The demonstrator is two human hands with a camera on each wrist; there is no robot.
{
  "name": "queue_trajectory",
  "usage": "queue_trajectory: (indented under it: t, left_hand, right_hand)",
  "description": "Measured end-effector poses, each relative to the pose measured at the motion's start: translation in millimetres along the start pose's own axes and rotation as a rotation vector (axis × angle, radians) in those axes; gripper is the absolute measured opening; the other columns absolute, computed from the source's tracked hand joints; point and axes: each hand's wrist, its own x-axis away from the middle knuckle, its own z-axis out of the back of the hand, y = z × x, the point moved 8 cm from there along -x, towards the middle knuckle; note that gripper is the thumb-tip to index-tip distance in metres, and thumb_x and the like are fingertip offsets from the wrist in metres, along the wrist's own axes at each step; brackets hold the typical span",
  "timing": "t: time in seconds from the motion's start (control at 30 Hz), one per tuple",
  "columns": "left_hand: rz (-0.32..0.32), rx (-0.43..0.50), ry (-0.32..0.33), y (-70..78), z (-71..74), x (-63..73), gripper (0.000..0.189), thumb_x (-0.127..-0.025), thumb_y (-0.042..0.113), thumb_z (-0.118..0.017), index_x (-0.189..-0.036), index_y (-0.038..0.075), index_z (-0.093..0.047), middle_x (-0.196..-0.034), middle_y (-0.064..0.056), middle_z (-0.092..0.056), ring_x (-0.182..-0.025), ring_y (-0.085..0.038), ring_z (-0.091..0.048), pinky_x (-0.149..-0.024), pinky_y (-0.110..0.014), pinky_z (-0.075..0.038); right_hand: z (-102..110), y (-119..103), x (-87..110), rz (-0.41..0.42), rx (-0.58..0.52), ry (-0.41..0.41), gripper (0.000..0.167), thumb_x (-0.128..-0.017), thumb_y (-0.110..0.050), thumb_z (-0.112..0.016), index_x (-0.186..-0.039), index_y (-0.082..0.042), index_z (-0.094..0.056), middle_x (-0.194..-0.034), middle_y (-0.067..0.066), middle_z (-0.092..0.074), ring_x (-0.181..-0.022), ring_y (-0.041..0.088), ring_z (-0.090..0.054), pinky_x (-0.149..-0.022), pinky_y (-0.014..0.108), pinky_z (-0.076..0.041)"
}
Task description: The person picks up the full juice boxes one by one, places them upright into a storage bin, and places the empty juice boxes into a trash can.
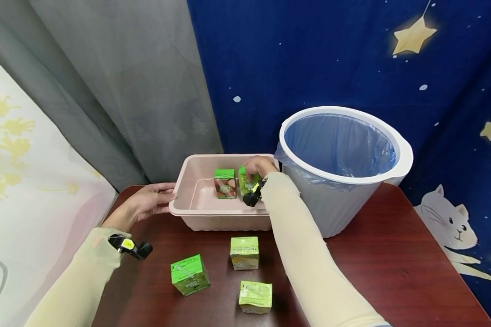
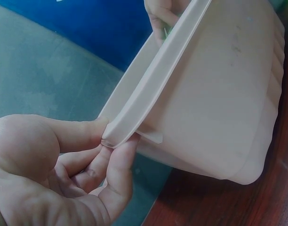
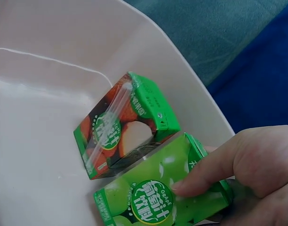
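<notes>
A pale pink plastic tub (image 1: 217, 221) stands on the table. My left hand (image 1: 153, 200) pinches its left rim between thumb and fingers, as the left wrist view shows. Inside the tub, my right hand (image 3: 228, 183) grips a green grape juice box (image 3: 134, 188), thumb on the printed front. Beside that box lies a lychee juice box (image 3: 137, 134) with a wrapped straw on its front. The fingers behind the grape box are mostly hidden. On the table in front of the tub are a darker green juice box (image 1: 190, 274) and two lighter green juice boxes (image 1: 244, 253).
A tall white waste bin (image 1: 323, 204) with a clear plastic liner stands right of the tub, close against it. Behind hang a grey curtain (image 1: 127, 68) and a blue curtain (image 1: 331, 54). The dark red wooden table (image 1: 376, 263) extends to the right.
</notes>
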Motion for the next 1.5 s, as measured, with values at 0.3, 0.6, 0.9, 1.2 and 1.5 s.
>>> queue_trajectory:
  t: [0.3,0.6,0.9,1.2,1.5]
  left_hand:
    - [0.001,0.001,0.000,0.5,-0.3,-0.2,0.062,-0.104,0.004,-0.056,-0.156,-0.009,-0.026,-0.113,0.002,-0.065,-0.090,-0.008,-0.068,-0.074,-0.025,-0.059]
    - [0.001,-0.013,0.005,0.2,1.9,0.3,0.062,-0.104,0.004,-0.056,-0.156,-0.008,-0.026,-0.116,0.000,-0.064,-0.092,-0.009,-0.068,-0.076,-0.026,-0.059]
    - [0.002,-0.024,0.008,0.4,2.1,0.9,0.063,-0.104,0.007,-0.058,-0.157,-0.007,-0.027,-0.116,-0.003,-0.065,-0.091,-0.009,-0.069,-0.076,-0.026,-0.060]
    - [-0.011,-0.017,-0.002,0.8,0.2,-0.3,0.063,-0.104,0.006,-0.058,-0.157,-0.008,-0.026,-0.117,-0.004,-0.063,-0.092,-0.009,-0.068,-0.078,-0.027,-0.060]
    - [-0.011,-0.035,0.000,-1.4,2.2,0.6,0.064,-0.104,0.008,-0.059,-0.157,-0.007,-0.026,-0.123,-0.007,-0.062,-0.094,-0.009,-0.068,-0.078,-0.027,-0.060]
  right_hand:
    - [-4.6,-1.1,-5.1,0.121,0.125,0.009,0.024,-0.081,0.012,-0.052,-0.090,-0.010,-0.053,-0.093,0.005,-0.047,-0.081,0.019,-0.043,-0.062,0.024,-0.038]
    - [-10.1,0.6,-2.6,0.125,0.000,0.043,0.075,-0.080,0.015,-0.050,-0.149,-0.015,-0.053,-0.135,0.009,-0.053,-0.092,0.024,-0.048,-0.061,0.026,-0.039]
    - [-14.4,2.8,0.6,0.115,-0.105,0.051,0.076,-0.078,0.020,-0.049,-0.147,-0.013,-0.056,-0.134,0.011,-0.055,-0.088,0.024,-0.050,-0.064,0.028,-0.042]
    - [-11.6,5.3,-0.4,0.117,-0.122,0.112,0.075,-0.077,0.020,-0.049,-0.144,-0.012,-0.059,-0.124,0.009,-0.059,-0.077,0.021,-0.046,-0.055,0.026,-0.036]
    - [-12.0,1.6,-0.7,0.080,-0.045,0.123,0.071,-0.083,0.016,-0.059,-0.147,-0.013,-0.056,-0.142,0.011,-0.056,-0.096,0.024,-0.053,-0.065,0.031,-0.050]
